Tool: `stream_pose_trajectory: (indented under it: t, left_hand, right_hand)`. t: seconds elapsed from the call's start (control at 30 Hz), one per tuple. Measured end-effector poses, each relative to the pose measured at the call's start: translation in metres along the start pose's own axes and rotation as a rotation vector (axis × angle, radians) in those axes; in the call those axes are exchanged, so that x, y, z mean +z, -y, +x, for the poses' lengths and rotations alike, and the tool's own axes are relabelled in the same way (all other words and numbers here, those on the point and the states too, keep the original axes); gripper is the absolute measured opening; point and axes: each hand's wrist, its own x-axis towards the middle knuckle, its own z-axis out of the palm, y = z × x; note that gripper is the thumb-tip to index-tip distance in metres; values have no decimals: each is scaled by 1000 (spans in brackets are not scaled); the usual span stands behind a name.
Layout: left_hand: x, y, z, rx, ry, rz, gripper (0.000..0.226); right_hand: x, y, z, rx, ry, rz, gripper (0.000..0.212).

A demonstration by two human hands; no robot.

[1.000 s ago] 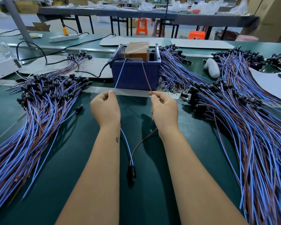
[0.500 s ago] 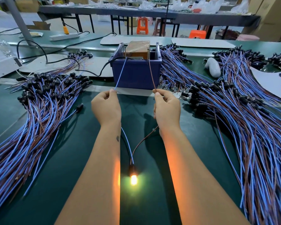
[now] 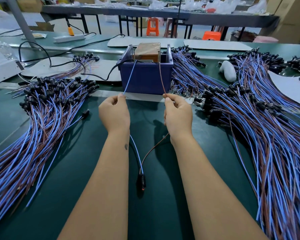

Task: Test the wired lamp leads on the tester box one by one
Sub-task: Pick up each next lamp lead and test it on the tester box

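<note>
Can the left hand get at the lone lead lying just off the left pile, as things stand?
Probably not yet: the left hand pinches the blue wire. The lone lead lies close, with bare mat between.

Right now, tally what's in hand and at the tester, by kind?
Blue wire, pinched by left hand: 1
Brown wire, pinched by right hand: 1
Lamp socket on the mat: 1
Blue tester bin: 1
Total: 4

Lit brightly and evenly from overhead, with soft shadows under both forearms on the green mat (image 3: 76, 170). Sharp at centre; bent by wide-angle distortion toward the edges, motion-smeared at the far right. Faint orange glow in the lamp (image 3: 142, 188).
</note>
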Motion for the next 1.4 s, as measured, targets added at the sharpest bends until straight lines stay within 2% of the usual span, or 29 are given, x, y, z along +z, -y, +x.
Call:
stream_pose_trajectory:
  t: [0.07, 0.13, 0.3, 0.4, 0.5, 0.57, 0.63, 0.7, 0.8, 0.87, 0.93, 1.0, 1.07, 1.13, 1.2, 1.23, 1.27, 1.33, 1.4]
  left_hand:
    - [-1, 0, -1, 7, 73, -2, 24]
    - [-1, -2, -4, 6, 226, 8, 20]
    - [6, -8, -24, -23, 546, -63, 24]
    - [10, -13, -40, -104, 667, -150, 33]
    - [7, -18, -45, -168, 644, -141, 34]
    - [3, -21, -44, -239, 634, -253, 32]
    - [-3, -25, -42, -379, 603, -516, 32]
    - [-10, -28, -35, -532, 491, -841, 34]
    - [-18, -30, -25, -687, 351, -1273, 35]
    - [-22, -26, -23, -713, 273, -1354, 29]
    - [-25, -24, -23, -691, 244, -1279, 30]
    - [-26, -20, -19, -665, 249, -1218, 29]
    - [-26, -17, -16, -648, 286, -1150, 25]
    - [-22, -16, -21, -467, 372, -799, 32]
    - [-15, -11, -34, -88, 455, -257, 36]
    - [-9, -9, -42, 87, 485, -71, 37]
    - [-4, -8, -52, 210, 525, 30, 36]
    - [5, -8, -73, 324, 630, 88, 32]
    - [12, -12, -93, 406, 747, 76, 28]
  right_hand:
    - [0, 1, -1, -8, 0, 12, 19]
    - [0, 3, -3, -31, 13, 35, 20]
    - [6, 7, -13, -160, 126, -8, 29]
    - [6, 7, -23, -220, 133, -69, 11]
    - [5, 7, -30, -233, 196, -100, 16]
    - [4, 7, -35, -252, 236, -104, 15]
    - [0, 5, -40, -294, 220, -144, 21]
    - [-7, 2, -42, -367, 211, -275, 38]
    - [-11, 2, -48, -454, 414, -548, 78]
    - [-5, 4, -54, -489, 551, -542, 87]
    - [0, 2, -57, -499, 589, -452, 69]
    - [2, 4, -60, -402, 587, -283, 41]
    - [0, 11, -60, -296, 503, -28, 19]
    - [-3, 19, -55, -243, 342, 78, 22]
    - [-8, 25, -50, -145, 197, 149, 33]
    - [-12, 28, -46, -86, 123, 216, 35]
    - [-19, 32, -42, -35, 55, 294, 36]
    - [-39, 38, -32, 38, -46, 374, 35]
    - [-64, 41, -21, 73, -102, 252, 32]
